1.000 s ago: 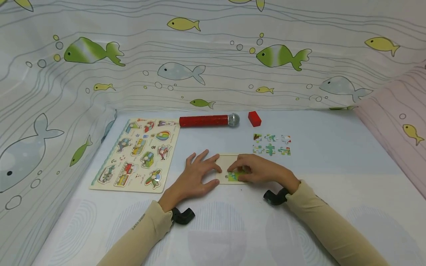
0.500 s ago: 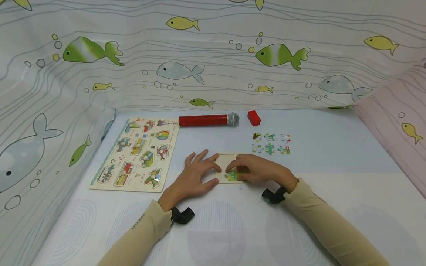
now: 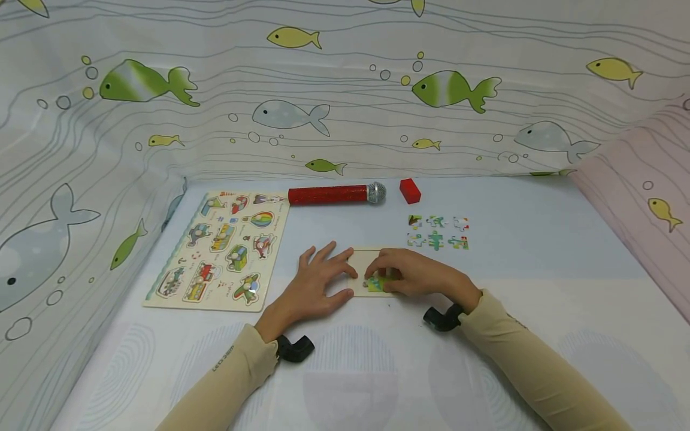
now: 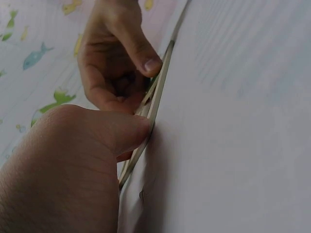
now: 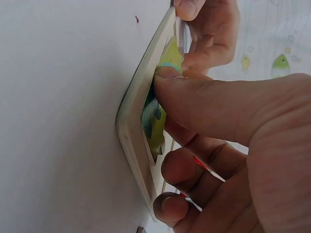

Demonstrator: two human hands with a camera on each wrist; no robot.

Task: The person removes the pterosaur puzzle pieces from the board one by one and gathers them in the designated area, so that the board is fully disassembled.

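A small pale wooden puzzle tray (image 3: 358, 257) lies mid-table. My left hand (image 3: 315, 287) spreads its fingers along the tray's left side, with fingertips at the edge. In the left wrist view its thumb (image 4: 129, 131) touches the tray's rim. From the right, my right hand (image 3: 415, 272) reaches over the tray, fingers bent. It pinches a yellow-green jigsaw piece (image 5: 158, 124) inside the tray; the thumb (image 5: 170, 80) lies on the printed surface. Part of the green picture (image 3: 375, 285) shows beneath that hand in the head view, and the rest is hidden.
Several loose jigsaw pieces (image 3: 435, 240) lie in two rows behind the right hand. A red-handled microphone (image 3: 329, 194) and a red block (image 3: 410, 191) lie at the back. At left is a larger vehicle puzzle board (image 3: 221, 251). A fish-patterned cloth (image 3: 345, 72) hangs behind.
The right hand's index finger and the green pieces beneath it have shifted very slightly left. The left hand holds its place at the tray's edge.
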